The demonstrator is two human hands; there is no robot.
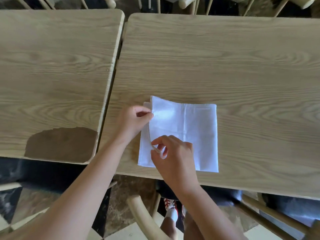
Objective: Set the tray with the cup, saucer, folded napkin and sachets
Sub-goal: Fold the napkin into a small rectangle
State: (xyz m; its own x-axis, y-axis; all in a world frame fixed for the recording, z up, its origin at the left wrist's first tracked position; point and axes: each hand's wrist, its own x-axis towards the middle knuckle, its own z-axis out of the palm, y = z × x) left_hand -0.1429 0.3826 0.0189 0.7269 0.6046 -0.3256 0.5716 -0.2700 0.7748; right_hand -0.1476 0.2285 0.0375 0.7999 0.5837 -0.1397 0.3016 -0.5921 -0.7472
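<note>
White folded napkin [187,132] flat on wooden table [225,58]; left hand [134,122] and right hand [173,158] each pinching its left edge.

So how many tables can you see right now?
2. One table on the left with a chipped corner, one table on the right under the napkin. Others may sit outside the view.

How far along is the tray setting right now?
Early. The white cloth napkin lies partly folded on the right wooden table. Both hands are mid-fold: the left hand and right hand pinch its left edge. No tray, cup, saucer or sachets are in view, so all of that remains.
</note>
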